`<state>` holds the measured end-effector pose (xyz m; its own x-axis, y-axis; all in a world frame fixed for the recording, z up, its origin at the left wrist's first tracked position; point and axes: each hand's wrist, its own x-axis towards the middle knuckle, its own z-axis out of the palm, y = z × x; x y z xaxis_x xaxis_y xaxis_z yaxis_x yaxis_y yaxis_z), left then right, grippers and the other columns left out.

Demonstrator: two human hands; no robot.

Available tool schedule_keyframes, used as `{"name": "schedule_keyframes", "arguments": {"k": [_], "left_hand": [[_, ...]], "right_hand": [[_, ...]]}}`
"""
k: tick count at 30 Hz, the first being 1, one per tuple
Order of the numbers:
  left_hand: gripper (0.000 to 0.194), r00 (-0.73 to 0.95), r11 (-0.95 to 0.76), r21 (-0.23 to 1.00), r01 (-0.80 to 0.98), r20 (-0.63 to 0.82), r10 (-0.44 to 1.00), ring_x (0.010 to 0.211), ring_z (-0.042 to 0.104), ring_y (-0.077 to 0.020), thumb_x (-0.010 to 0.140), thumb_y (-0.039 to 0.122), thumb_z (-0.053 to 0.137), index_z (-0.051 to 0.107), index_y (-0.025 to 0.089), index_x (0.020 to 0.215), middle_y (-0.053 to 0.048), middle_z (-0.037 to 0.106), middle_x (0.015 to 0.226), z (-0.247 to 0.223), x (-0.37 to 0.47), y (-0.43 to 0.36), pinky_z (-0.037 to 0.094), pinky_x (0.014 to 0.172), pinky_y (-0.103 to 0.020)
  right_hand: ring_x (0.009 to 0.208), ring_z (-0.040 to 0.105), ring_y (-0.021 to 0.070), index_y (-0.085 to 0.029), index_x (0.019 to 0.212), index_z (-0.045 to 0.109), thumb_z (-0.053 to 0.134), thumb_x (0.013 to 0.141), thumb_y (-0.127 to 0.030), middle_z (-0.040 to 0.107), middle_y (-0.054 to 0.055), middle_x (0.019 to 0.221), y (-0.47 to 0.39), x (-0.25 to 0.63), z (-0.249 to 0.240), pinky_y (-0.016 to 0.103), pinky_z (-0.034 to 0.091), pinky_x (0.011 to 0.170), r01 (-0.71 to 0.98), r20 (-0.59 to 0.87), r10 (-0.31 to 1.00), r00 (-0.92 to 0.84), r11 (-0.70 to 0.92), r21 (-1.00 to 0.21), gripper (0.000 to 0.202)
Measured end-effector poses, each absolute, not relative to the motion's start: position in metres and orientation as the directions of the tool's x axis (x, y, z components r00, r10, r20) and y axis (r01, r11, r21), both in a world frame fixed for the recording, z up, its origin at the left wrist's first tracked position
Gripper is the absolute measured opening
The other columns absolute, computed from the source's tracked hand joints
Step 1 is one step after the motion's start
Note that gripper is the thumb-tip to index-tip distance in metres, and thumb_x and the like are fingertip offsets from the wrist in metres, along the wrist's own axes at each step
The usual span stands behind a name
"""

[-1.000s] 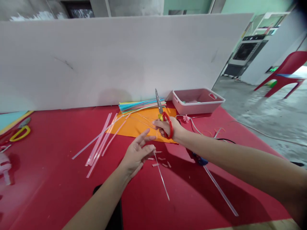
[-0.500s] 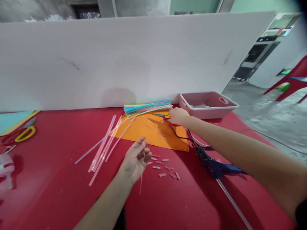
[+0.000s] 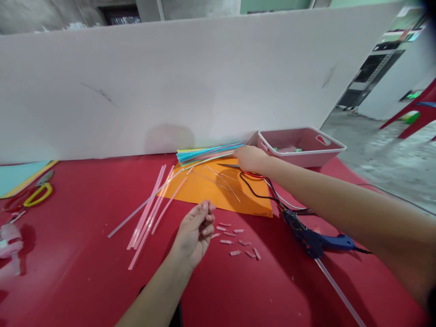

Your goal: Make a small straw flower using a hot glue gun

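My left hand (image 3: 196, 234) is closed in a pinch over the red table. A thin strand showed between its fingers earlier; now it is barely visible, and a pinkish bit at the fingertips is too small to make out. My right hand (image 3: 252, 160) reaches to the right end of a bundle of coloured strips (image 3: 207, 154), its fingers hidden from view. Under that hand lies a pair of scissors (image 3: 229, 165), blades pointing left. Several short pink pieces (image 3: 226, 242) are scattered right of my left hand. Clear thin strands (image 3: 223, 179) rest on an orange sheet (image 3: 252, 206).
A blue glue gun (image 3: 308, 238) with a glue stick and cables lies at the right. Behind it stands a pink basket (image 3: 306, 159). Long pink strips (image 3: 146, 213) lie left of centre. Yellow-handled scissors (image 3: 39, 194) are at the far left. A white board (image 3: 170, 81) borders the back.
My right hand has shifted slightly from the scissors' handles towards the strips' ends. My left hand's fingers have drawn closer together, and the strand hanging from them shows less.
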<state>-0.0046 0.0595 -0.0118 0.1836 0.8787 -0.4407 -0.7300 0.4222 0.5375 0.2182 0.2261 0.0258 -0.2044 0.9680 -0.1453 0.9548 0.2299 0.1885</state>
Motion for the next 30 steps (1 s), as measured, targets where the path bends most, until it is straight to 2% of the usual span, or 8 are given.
{"name": "schedule_keyframes", "arguments": {"k": [4,7,11,14,20,24,27,30], "left_hand": [[0.033,0.178,0.401,0.552,-0.731,-0.413,0.893,0.044,0.047,-0.0007,0.068,0.013,0.089,0.061,0.015,0.087,0.005,0.065,0.073,-0.012,-0.006,0.057,0.026,0.034,-0.008],[0.037,0.194,0.400,0.564,-0.723,-0.390,0.900,0.041,0.038,0.0007,0.065,0.016,0.091,0.062,0.014,0.087,0.003,0.066,0.072,-0.012,-0.006,0.058,0.022,0.033,-0.009],[0.034,0.194,0.385,0.582,-0.716,-0.364,0.911,0.047,0.043,-0.0016,0.068,0.017,0.090,0.064,0.012,0.089,0.000,0.067,0.072,-0.012,-0.006,0.060,0.029,0.039,-0.011],[0.034,0.198,0.383,0.588,-0.712,-0.356,0.913,0.051,0.048,-0.0041,0.068,0.018,0.089,0.062,0.014,0.087,0.001,0.066,0.072,-0.011,-0.007,0.059,0.033,0.042,-0.012],[0.028,0.239,0.400,0.597,-0.695,-0.332,0.912,0.043,0.036,-0.0024,0.075,0.019,0.083,0.059,0.016,0.090,0.003,0.062,0.066,-0.009,-0.008,0.058,0.019,0.038,-0.012],[0.024,0.221,0.387,0.603,-0.698,-0.333,0.917,0.044,0.038,-0.0025,0.077,0.018,0.079,0.056,0.015,0.083,0.002,0.061,0.063,-0.010,-0.008,0.059,0.022,0.039,-0.012],[0.025,0.220,0.398,0.601,-0.693,-0.350,0.911,0.045,0.042,-0.0033,0.077,0.018,0.079,0.056,0.015,0.085,0.003,0.061,0.064,-0.009,-0.008,0.059,0.024,0.039,-0.013],[0.025,0.243,0.421,0.594,-0.685,-0.359,0.901,0.042,0.040,-0.0026,0.078,0.017,0.079,0.055,0.016,0.087,0.003,0.062,0.066,-0.007,-0.008,0.058,0.022,0.038,-0.013]], "right_hand": [[0.109,0.065,0.0229,-0.017,0.127,0.060,0.062,0.097,-0.036,0.063,0.010,0.128,0.241,0.172,0.020,0.045,0.057,0.091,0.939,-0.044,0.948,-0.316,0.319,0.131,0.036],[0.110,0.065,0.0231,-0.017,0.127,0.060,0.062,0.097,-0.036,0.063,0.011,0.129,0.258,0.145,0.009,0.044,0.057,0.092,0.916,-0.012,0.923,-0.384,0.383,0.120,0.036],[0.109,0.065,0.0231,-0.017,0.127,0.060,0.062,0.097,-0.036,0.063,0.011,0.128,0.278,0.128,-0.005,0.044,0.057,0.092,0.908,-0.010,0.917,-0.399,0.396,0.134,0.036],[0.109,0.065,0.0231,-0.016,0.127,0.060,0.063,0.096,-0.036,0.063,0.011,0.128,0.284,0.127,-0.012,0.044,0.057,0.092,0.912,-0.002,0.922,-0.387,0.383,0.146,0.036],[0.109,0.065,0.0230,-0.016,0.127,0.060,0.062,0.097,-0.036,0.063,0.011,0.128,0.278,0.133,-0.019,0.044,0.057,0.092,0.893,0.058,0.899,-0.434,0.420,0.160,0.036],[0.110,0.065,0.0235,-0.016,0.127,0.060,0.063,0.096,-0.036,0.063,0.011,0.128,0.274,0.136,-0.016,0.045,0.057,0.092,0.890,0.115,0.888,-0.445,0.425,0.166,0.037],[0.109,0.065,0.0232,-0.016,0.127,0.060,0.063,0.096,-0.036,0.063,0.011,0.128,0.274,0.139,-0.005,0.045,0.057,0.092,0.890,0.159,0.878,-0.451,0.427,0.161,0.036],[0.110,0.065,0.0233,-0.016,0.127,0.060,0.062,0.096,-0.036,0.063,0.010,0.128,0.275,0.149,0.015,0.045,0.057,0.092,0.886,0.205,0.863,-0.462,0.440,0.148,0.036]]}}
